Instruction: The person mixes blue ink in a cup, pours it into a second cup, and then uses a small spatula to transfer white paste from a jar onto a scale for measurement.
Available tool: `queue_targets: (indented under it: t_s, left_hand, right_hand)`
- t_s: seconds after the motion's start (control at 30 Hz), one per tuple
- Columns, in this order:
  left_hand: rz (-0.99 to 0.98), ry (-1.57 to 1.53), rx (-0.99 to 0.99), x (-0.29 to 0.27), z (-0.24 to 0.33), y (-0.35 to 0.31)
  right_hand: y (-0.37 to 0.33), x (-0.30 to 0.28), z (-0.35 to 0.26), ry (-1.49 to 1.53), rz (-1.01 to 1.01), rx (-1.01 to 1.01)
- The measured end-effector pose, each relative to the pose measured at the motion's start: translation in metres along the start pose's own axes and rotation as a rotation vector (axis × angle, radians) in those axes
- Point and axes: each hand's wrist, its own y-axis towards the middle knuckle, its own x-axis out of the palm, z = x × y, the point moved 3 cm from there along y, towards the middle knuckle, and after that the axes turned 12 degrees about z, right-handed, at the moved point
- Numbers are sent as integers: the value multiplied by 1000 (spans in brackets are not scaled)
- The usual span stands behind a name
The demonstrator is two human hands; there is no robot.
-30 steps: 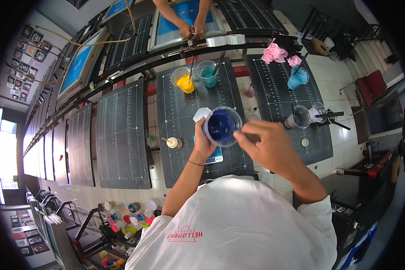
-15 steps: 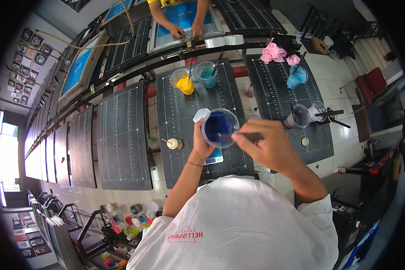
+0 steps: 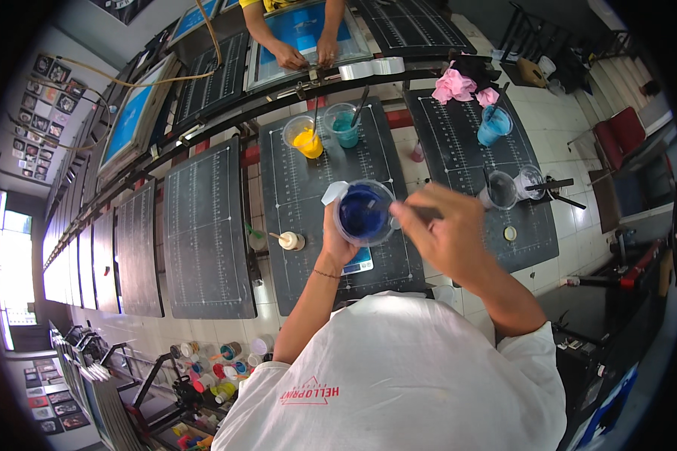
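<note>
My left hand (image 3: 338, 239) is wrapped round a clear plastic cup (image 3: 365, 243), tilted so that its mouth faces me. Dark blue ink (image 3: 359, 218) coats its inside. My right hand (image 3: 450, 231), slightly blurred, pinches a dark stirring stick (image 3: 382, 204) whose far end reaches into the cup. A white flap-like piece (image 3: 334, 192) shows beside the cup's rim, by my left fingers. Partly hidden below the cup, a small digital scale (image 3: 362, 260) rests on the black gridded board (image 3: 301, 274). A small white bottle (image 3: 291, 240) stands left of my left hand.
Cups of yellow ink (image 3: 304, 125) and teal ink (image 3: 341, 114) stand farther back on this board. The right-hand board (image 3: 459, 188) bears a light-blue cup (image 3: 495, 128), clear cups and pink crumpled cloth (image 3: 453, 87). Across the rail, a person's hands (image 3: 289, 57) work at a blue screen frame.
My right hand has shifted slightly right and up, and the stick has changed position in the cup. My left hand keeps its hold. The other person's hands have moved a little.
</note>
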Motion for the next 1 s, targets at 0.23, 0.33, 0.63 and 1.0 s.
queue_targets:
  t_s: [0.23,0.33,0.63,1.0]
  left_hand:
    - [-95,-44,-16,-8,-1,-2]
    - [32,8,-69,7,0,-7]
    - [-55,21,-41,0,-2,-1]
    - [-206,-227,-320,16,-20,2]
  right_hand:
    - [6,0,0,-22,-95,63]
    - [4,1,4,-148,-232,-57]
    - [7,0,2,190,-200,7]
    - [17,-43,48,42,-266,472]
